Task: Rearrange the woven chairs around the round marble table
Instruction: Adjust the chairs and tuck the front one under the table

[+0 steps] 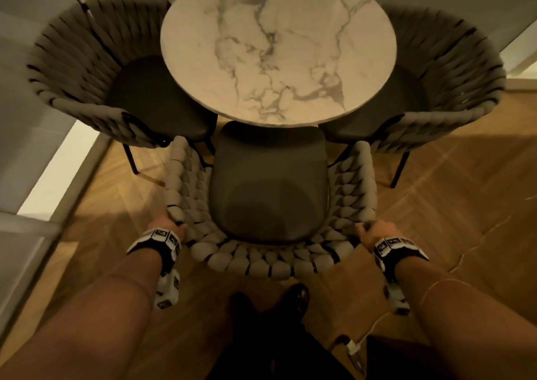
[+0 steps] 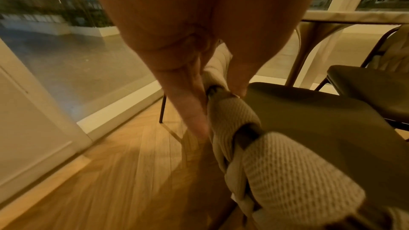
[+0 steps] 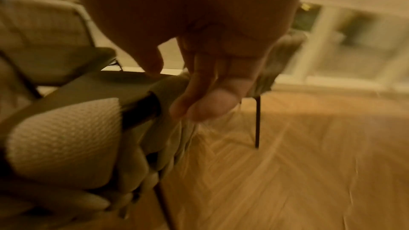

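A round white marble table [image 1: 363, 59] stands ahead of me. Three woven chairs surround it. The near woven chair [image 1: 261, 263] has a dark seat cushion pointing under the table edge. My left hand [image 1: 170, 224] grips its woven rim on the left side, thumb inside and fingers outside, as the left wrist view shows the left hand [image 2: 208, 93] clamped over the near chair's rim [image 2: 234, 114]. My right hand [image 1: 374, 231] grips the rim on the right side; in the blurred right wrist view the right hand [image 3: 199, 93] curls over the woven rim [image 3: 66, 137]. The left woven chair [image 1: 72, 68] and right woven chair [image 1: 453, 74] sit tucked against the table.
Herringbone wood floor [image 1: 450, 205] lies all around. A glass wall with a white frame [image 1: 55, 176] runs close along the left. My dark shoes [image 1: 296, 295] stand just behind the near chair. A white cable and plug [image 1: 353, 346] lie on the floor at lower right.
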`<state>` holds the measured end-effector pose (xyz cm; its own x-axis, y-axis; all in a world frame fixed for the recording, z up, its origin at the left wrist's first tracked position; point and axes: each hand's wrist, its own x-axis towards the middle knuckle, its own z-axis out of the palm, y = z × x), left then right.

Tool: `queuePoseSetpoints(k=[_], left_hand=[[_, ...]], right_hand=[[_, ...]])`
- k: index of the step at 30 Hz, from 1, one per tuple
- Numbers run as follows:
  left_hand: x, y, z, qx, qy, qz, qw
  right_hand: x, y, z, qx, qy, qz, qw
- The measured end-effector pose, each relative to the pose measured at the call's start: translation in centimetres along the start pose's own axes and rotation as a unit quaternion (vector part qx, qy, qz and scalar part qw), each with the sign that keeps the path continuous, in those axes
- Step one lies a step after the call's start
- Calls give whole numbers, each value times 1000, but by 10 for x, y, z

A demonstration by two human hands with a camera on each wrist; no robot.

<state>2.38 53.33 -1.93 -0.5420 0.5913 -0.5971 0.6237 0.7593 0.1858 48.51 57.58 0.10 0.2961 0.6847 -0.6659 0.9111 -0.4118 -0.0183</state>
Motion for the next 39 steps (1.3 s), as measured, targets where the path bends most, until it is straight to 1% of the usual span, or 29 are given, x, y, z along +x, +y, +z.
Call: queuePoseSetpoints(k=[2, 4, 7, 9, 11, 15, 17, 19, 21, 24, 26, 28, 30, 32, 34, 35, 37, 39], left_hand=[[-8, 10, -11, 38, 6, 11, 999], [-14, 20, -23, 53, 17, 32, 998], [-13, 23, -44, 37, 36, 61, 997], [-10, 24, -59, -16, 58, 78, 995], [-3, 26, -76, -58, 86, 100, 990], [26, 14, -114, -56, 143, 151, 977], [52, 4, -134, -43, 158, 159, 974], [86, -7, -153, -27, 166, 147, 975], [132, -19, -177, -1, 164, 133, 977], [212, -33, -214, 48, 146, 131, 980], [262, -36, -240, 59, 140, 124, 981], [307, -38, -266, 77, 156, 124, 977], [348, -43, -288, 106, 169, 130, 971], [383, -52, -302, 165, 160, 132, 964], [410, -61, -307, 225, 125, 140, 956], [419, -64, -307, 228, 105, 147, 957], [433, -69, -304, 199, 75, 166, 963], [442, -74, -299, 170, 74, 184, 965]], right_hand=[[-4, -8, -20, -51, 33, -21, 998], [-6, -24, -33, -57, 28, -50, 997], [-11, -63, -44, -25, -19, -126, 992], [-15, -91, -51, 20, -45, -167, 985], [-22, -124, -62, 54, -48, -212, 975], [-37, -205, -76, 88, -20, -300, 950], [-45, -252, -76, 88, -21, -328, 940], [-50, -302, -71, 75, -32, -352, 932], [-47, -362, -59, 53, -27, -372, 926], [-34, -457, -35, 8, -15, -399, 917], [-25, -522, -19, -19, -21, -405, 914], [-15, -583, -7, -33, -29, -405, 913], [-5, -634, 7, -29, -40, -400, 915], [3, -673, 23, -29, -62, -392, 918], [12, -704, 40, -44, -94, -379, 920], [15, -715, 47, -46, -107, -371, 921], [20, -734, 57, -33, -120, -362, 924], [25, -746, 57, -8, -125, -367, 922]])
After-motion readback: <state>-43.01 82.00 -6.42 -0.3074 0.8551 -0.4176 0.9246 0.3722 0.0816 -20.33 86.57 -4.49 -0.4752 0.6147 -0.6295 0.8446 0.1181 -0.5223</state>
